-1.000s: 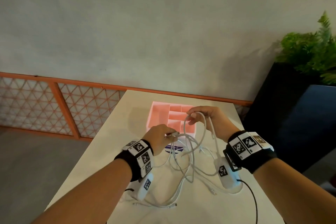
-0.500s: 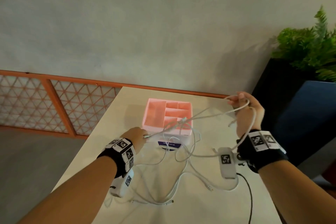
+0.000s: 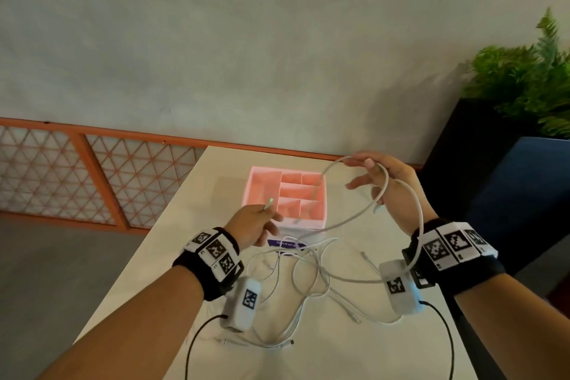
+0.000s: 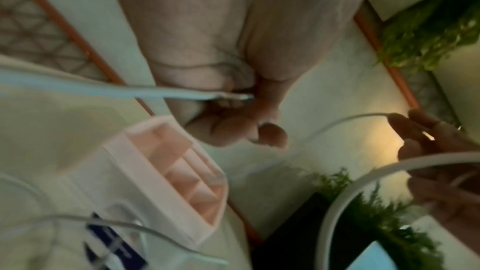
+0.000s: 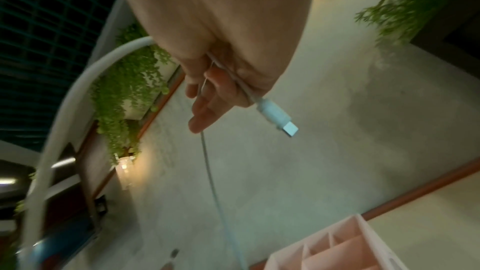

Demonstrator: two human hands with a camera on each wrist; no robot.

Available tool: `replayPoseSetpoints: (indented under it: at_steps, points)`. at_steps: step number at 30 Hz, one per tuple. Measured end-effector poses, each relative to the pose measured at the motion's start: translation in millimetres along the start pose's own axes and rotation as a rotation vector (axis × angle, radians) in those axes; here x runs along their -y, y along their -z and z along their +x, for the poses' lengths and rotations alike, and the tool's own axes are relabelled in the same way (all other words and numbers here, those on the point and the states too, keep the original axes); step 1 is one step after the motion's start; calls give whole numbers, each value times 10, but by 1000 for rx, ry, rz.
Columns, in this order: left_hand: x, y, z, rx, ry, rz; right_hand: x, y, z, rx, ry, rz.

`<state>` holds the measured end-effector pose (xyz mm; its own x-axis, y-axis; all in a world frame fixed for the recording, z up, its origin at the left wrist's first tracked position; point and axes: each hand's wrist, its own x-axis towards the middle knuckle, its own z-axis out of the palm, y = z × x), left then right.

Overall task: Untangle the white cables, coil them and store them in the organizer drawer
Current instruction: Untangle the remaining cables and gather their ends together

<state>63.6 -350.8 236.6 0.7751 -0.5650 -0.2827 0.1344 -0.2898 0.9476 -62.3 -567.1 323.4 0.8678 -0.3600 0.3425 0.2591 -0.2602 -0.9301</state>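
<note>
A pink organizer drawer [image 3: 263, 191] with several compartments sits open at the far middle of the white table [image 3: 339, 352]. My left hand [image 3: 266, 216] hovers just in front of it and pinches one plug end of a white cable [image 3: 331, 165]; the plug [image 4: 233, 96] shows between the curled fingers. My right hand [image 3: 367, 170] is raised to the right of the drawer and grips the same cable near its other connector [image 5: 275, 117], so a slack loop hangs between my hands. More tangled white cables [image 3: 311, 268] lie on the table between my wrists.
A purple label [image 3: 285, 244] lies in front of the drawer under the cables. A dark planter [image 3: 462, 170] with a green fern [image 3: 524, 80] stands off the table's right edge. An orange lattice railing [image 3: 92, 179] runs behind the table on the left.
My right hand swung up and to the right, drawing one cable out of the tangle. My left hand then rose toward the drawer with the plug end, and the cable went slack into a loop.
</note>
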Motion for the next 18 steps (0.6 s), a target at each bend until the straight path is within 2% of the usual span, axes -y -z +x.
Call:
replayPoseSetpoints:
  at_steps: [2, 4, 8, 10, 15, 18]
  points:
    - [-95, -166, -40, 111, 58, -180, 98, -103, -32, 70, 41, 0]
    - [-183, -284, -72, 168, 80, -331, 137, -170, -60, 158, 65, -21]
    - [-253, -183, -15, 41, 25, -827, 73, -175, -138, 361, 23, -67]
    - [-283, -17, 18, -33, -18, -1014, -57, -116, -179, 382, -20, -69]
    - [-341, 248, -85, -126, -37, -1058, -389, 85, -288, 250, -96, -112]
    - [-310, 267, -91, -186, -15, -1034, -492, 58, -374, 316, -120, -133]
